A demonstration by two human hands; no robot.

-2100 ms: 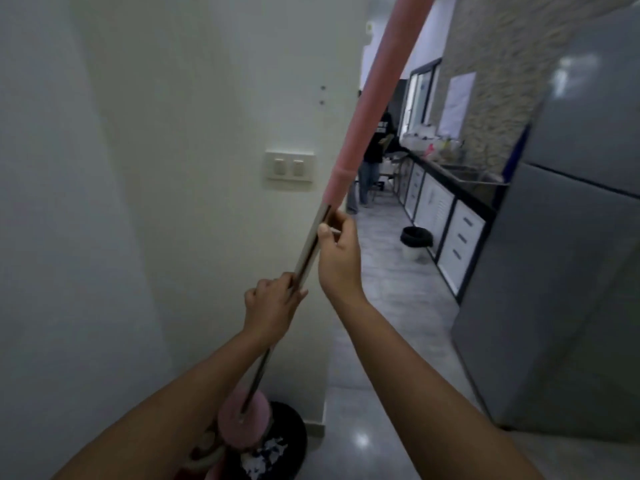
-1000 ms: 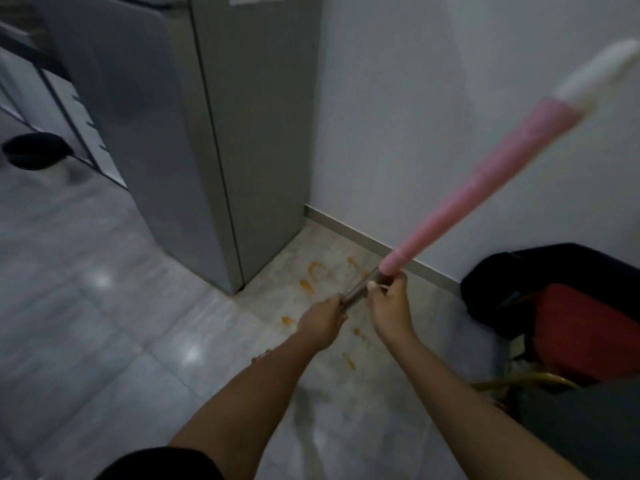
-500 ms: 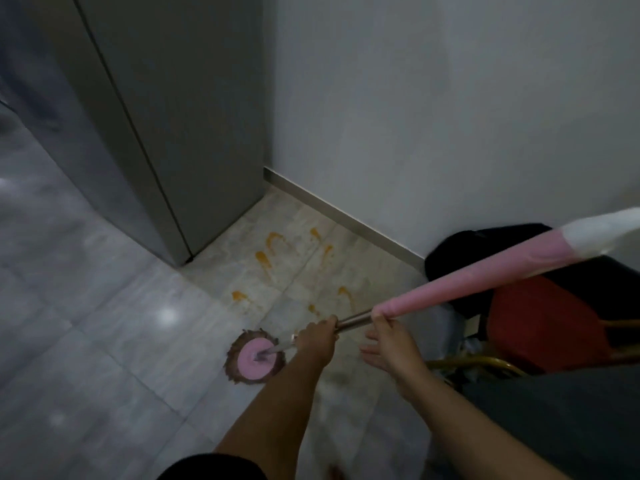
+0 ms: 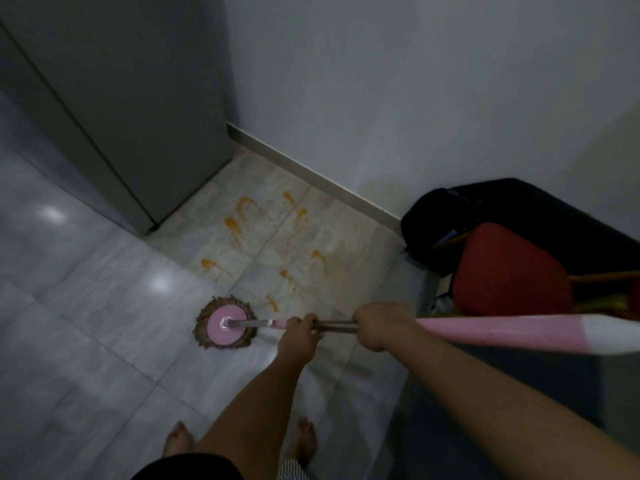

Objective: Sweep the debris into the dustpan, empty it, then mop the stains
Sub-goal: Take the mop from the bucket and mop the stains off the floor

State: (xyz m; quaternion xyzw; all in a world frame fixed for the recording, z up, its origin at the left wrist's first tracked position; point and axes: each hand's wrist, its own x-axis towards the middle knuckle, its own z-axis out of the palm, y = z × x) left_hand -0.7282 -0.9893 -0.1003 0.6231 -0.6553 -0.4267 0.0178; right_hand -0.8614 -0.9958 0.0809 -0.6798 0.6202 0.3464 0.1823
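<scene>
— What surrounds us here?

— A pale wall (image 4: 415,81) fills the far side, and a grey tiled floor (image 4: 86,341) runs from it toward us. A tall grey cabinet (image 4: 121,98) stands at the far left, its corner on the tiles close to the skirting.

— And to the right?

— A black container (image 4: 519,202) sits against the wall with a red rounded thing (image 4: 502,265) just in front of it. We cannot tell what either one is.

— Where is our mop?

— The mop (image 4: 502,332) lies low and almost level across our view. Its pink sleeve and white end run off to the right. Its bare metal shaft reaches left to the round mop head (image 4: 225,323), which sits flat on the floor.

— And the marks?

— The orange stains (image 4: 242,209) are scattered over the tiles between the cabinet and the black container, beyond the mop head. The nearest streak lies just beside its right rim.

— What about our hands?

— Both are wrapped tight around the shaft. Our left hand (image 4: 299,336) grips nearer the head, and our right hand (image 4: 382,323) is fisted where the pink sleeve begins. Our bare feet (image 4: 178,441) show at the near edge.
</scene>
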